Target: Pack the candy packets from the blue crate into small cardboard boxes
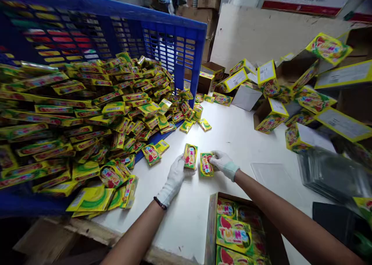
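My left hand [175, 178], in a white glove, grips a stack of yellow-green candy packets [190, 155] standing on edge on the white table [232, 141]. My right hand [224, 163], also gloved, pinches a second stack of the same packets [206, 164] lying just right of the first. Both stacks rest on the table close together. A tipped blue plastic crate [174, 40] at the left spills a large heap of the same packets [87, 117] toward my hands.
An open cardboard box [213, 226] with packets inside sits at the near edge below my right arm. Many small yellow empty cartons [270, 116] pile up at the back right. Clear plastic sleeves [334, 176] lie at the right. Brown cardboard boxes stand behind.
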`<state>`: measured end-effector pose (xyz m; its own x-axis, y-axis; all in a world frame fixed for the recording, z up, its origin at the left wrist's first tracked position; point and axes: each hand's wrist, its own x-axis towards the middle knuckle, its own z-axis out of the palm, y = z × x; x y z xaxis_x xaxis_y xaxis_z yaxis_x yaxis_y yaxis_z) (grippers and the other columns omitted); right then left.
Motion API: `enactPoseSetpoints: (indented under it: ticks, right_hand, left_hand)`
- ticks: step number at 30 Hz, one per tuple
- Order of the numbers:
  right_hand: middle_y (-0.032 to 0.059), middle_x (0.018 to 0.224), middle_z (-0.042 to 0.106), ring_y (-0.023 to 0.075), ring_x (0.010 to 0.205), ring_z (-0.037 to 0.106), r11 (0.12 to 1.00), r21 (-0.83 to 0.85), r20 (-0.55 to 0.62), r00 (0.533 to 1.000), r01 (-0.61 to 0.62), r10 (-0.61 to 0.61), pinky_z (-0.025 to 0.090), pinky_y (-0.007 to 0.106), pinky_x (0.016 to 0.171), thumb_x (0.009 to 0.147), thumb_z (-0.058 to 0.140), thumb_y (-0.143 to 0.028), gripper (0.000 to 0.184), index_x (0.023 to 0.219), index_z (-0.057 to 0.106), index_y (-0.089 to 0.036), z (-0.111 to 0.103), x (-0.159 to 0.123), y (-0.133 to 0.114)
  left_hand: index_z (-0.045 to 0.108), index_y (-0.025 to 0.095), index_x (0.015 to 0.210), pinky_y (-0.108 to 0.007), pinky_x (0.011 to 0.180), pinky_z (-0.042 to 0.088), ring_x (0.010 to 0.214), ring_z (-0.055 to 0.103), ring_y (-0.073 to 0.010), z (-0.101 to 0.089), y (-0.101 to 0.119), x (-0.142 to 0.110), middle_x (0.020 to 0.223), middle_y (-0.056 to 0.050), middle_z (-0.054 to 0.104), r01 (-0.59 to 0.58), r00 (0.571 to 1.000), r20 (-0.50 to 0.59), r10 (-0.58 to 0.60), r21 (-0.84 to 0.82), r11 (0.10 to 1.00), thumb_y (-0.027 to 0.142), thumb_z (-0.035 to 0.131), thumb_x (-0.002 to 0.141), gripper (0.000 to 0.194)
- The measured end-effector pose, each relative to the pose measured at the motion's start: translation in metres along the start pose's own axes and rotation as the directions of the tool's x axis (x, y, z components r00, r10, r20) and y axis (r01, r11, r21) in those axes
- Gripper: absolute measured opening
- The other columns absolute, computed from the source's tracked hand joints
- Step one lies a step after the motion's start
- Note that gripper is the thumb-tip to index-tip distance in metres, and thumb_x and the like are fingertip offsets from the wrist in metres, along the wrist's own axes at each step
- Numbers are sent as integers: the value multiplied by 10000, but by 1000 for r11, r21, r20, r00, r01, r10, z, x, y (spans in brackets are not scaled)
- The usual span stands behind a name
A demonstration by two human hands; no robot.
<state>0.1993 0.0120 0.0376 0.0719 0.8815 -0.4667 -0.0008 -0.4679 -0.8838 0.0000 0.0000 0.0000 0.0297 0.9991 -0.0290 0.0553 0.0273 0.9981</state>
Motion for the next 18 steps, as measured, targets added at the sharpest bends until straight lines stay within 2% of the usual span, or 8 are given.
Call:
enactPoseSetpoints:
  ticks: [3,6,8,10,13,15,16,18]
  right_hand:
    - [-26,651,614,122,524,594,999,25,45,998,-39,38,506,244,504,690,657,-195,238,924,614,-175,19,-2,4]
    - [-2,717,640,127,557,615,994,78,99,993,-75,67,531,261,537,777,610,-336,236,966,593,-196,36,-8,5]
    - [17,848,672,154,656,661,991,119,138,990,-58,41,563,292,579,803,597,-433,319,1042,563,-225,45,-12,6]
    - [26,965,681,189,769,690,992,126,157,987,9,-29,590,327,630,727,699,-427,449,1104,534,-245,52,-13,6]
    - [31,965,693,218,807,697,992,85,160,982,89,-102,604,361,685,585,805,-295,575,1090,542,-220,60,-9,7]
    - [38,913,706,218,762,701,992,99,199,976,76,-94,606,373,692,577,814,-280,533,1042,568,-193,64,-4,7]
    - [41,899,712,216,746,703,990,129,229,969,62,-91,607,374,691,584,819,-284,508,1021,580,-185,66,-2,7]
    - [47,882,723,217,733,709,976,219,309,947,20,-89,610,376,695,584,838,-282,484,989,597,-174,70,2,6]
  left_hand:
    - [605,144,975,-331,747,555,823,660,-195,8,-7,-12,939,-89,695,5,997,-73,-2,46,999,303,476,874,229]
    - [567,159,1045,-341,782,543,872,642,-195,15,-8,-23,1004,-92,669,-3,982,-189,25,118,993,269,432,903,225]
    - [548,176,1071,-354,813,537,896,633,-196,17,-5,-27,1024,-89,654,-21,969,-238,64,181,983,258,411,920,220]
    - [571,187,1007,-375,872,522,926,625,-210,11,1,-25,1002,-84,642,-46,962,-248,113,260,964,264,467,904,165]
    - [590,181,1045,-450,1068,409,1192,533,-284,-19,11,-9,1187,-132,578,-55,935,-305,181,379,924,294,596,845,230]
    - [535,170,1216,-522,1157,282,1373,367,-348,-50,14,7,1407,-180,424,54,882,-440,170,452,890,299,660,797,456]
    - [487,164,1290,-565,1163,248,1405,315,-379,-65,14,15,1470,-201,348,150,840,-524,140,472,869,291,685,771,570]
    - [399,140,1376,-629,1128,264,1387,341,-420,-90,11,28,1479,-248,323,294,769,-635,73,453,842,262,706,738,719]
